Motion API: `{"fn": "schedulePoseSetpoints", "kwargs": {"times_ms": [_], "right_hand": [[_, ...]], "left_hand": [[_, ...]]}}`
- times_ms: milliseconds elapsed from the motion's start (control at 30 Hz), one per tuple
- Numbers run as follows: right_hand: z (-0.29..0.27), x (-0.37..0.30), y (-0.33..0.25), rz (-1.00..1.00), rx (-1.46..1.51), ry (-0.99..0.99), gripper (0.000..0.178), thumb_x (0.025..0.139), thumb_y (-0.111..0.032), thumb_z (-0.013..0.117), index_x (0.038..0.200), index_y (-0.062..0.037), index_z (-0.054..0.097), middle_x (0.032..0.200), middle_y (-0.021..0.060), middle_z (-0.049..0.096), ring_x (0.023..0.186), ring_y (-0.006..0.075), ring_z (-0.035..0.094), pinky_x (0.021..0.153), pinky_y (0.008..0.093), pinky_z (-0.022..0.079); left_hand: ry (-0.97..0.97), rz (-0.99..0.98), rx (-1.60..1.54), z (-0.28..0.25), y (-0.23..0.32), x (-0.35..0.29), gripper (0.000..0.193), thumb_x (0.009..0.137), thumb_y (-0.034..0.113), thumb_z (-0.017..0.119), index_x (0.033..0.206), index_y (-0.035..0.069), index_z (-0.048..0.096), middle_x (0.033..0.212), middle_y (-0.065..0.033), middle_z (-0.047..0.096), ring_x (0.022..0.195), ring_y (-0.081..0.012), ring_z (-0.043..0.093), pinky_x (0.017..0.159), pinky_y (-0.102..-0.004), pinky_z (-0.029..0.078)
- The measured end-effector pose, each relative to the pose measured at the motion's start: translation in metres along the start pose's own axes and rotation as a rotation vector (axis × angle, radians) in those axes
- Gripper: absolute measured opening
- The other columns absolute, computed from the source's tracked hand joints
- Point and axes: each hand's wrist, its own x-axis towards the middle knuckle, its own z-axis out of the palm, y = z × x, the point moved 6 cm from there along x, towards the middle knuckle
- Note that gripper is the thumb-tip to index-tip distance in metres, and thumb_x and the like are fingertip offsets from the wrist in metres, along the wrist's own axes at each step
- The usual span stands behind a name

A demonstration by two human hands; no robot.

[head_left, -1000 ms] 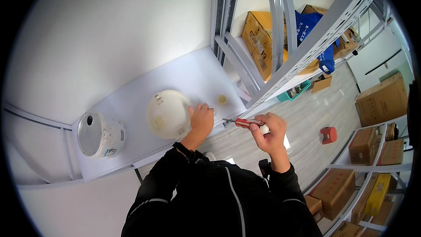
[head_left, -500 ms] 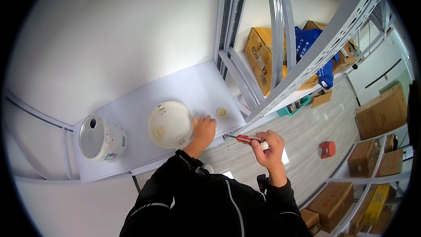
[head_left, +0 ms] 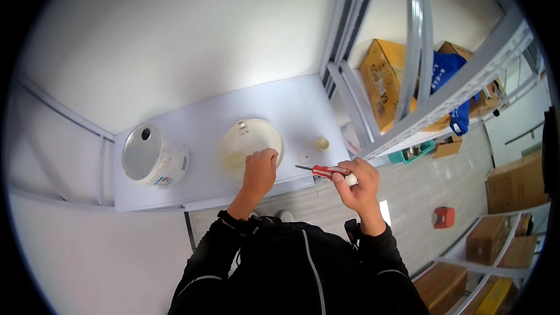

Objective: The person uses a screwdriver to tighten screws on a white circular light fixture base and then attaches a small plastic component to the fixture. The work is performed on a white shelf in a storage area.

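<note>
Right of centre in the frame, the right hand [head_left: 360,184] is wrapped around the handle of a red-and-white screwdriver [head_left: 322,171], its shaft pointing left. Near the middle, the left hand [head_left: 260,172] is over the lower right part of a round white dish [head_left: 256,135] — its fingers are curled in, and I cannot tell whether they pinch anything. The dish sits on a white shelf [head_left: 204,114] at centre, with a white bucket [head_left: 153,157] well apart from it at the left. To the dish's right lie a small yellowish ring [head_left: 322,143] and, just beside that — lower left — a clear disc [head_left: 305,156]. A red stool [head_left: 444,217] stands at lower right.
</note>
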Motion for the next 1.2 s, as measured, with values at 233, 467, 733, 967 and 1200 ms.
{"fn": "schedulePoseSetpoints", "kwargs": {"times_ms": [233,467,733,967,1200], "right_hand": [[0.048,0.015,-0.004,-0.051,0.117,-0.062,0.024,0.083,-0.016,0.088,0.098,-0.0052,0.073,0.070,0.0087,0.063,0.057,0.0273,0.059,0.053,0.0361,0.044],[0.074,0.019,-0.009,-0.086,0.149,-0.134,0.023,0.083,-0.017,0.089,0.096,-0.0062,0.073,0.070,0.0079,0.064,0.057,0.0274,0.060,0.053,0.0361,0.044],[0.072,0.020,-0.008,-0.080,0.126,-0.141,0.023,0.082,-0.018,0.089,0.095,-0.0071,0.074,0.070,0.0075,0.064,0.056,0.0272,0.060,0.053,0.0367,0.046],[0.070,0.019,-0.007,-0.071,0.115,-0.147,0.023,0.081,-0.017,0.089,0.095,-0.0073,0.074,0.072,0.0068,0.068,0.058,0.0264,0.063,0.054,0.0354,0.049],[0.066,0.016,-0.005,-0.058,0.089,-0.146,0.023,0.080,-0.017,0.090,0.095,-0.0074,0.075,0.071,0.0053,0.069,0.058,0.0253,0.065,0.055,0.0348,0.050]], "left_hand": [[-0.020,-0.149,0.164,-0.029,-0.038,-0.034,0.006,0.101,0.018,0.070,0.103,0.013,0.074,0.100,-0.0051,0.076,0.101,-0.0309,0.068,0.094,-0.0473,0.045],[0.055,-0.156,0.071,-0.022,-0.068,-0.053,0.010,0.101,0.017,0.070,0.106,0.015,0.078,0.100,-0.0023,0.076,0.101,-0.0280,0.067,0.094,-0.0456,0.042],[-0.038,-0.138,0.141,-0.012,-0.069,-0.049,0.016,0.102,0.020,0.069,0.109,0.015,0.082,0.103,-0.0054,0.078,0.103,-0.0286,0.069,0.095,-0.0474,0.044],[-0.067,-0.128,0.188,-0.007,-0.072,-0.048,0.015,0.101,0.020,0.069,0.109,0.017,0.082,0.103,-0.0017,0.078,0.101,-0.0270,0.069,0.093,-0.0466,0.042],[0.017,-0.055,0.190,-0.005,-0.061,-0.041,0.014,0.099,0.020,0.072,0.108,0.020,0.083,0.099,0.0016,0.074,0.099,-0.0248,0.067,0.092,-0.0455,0.040]]}}
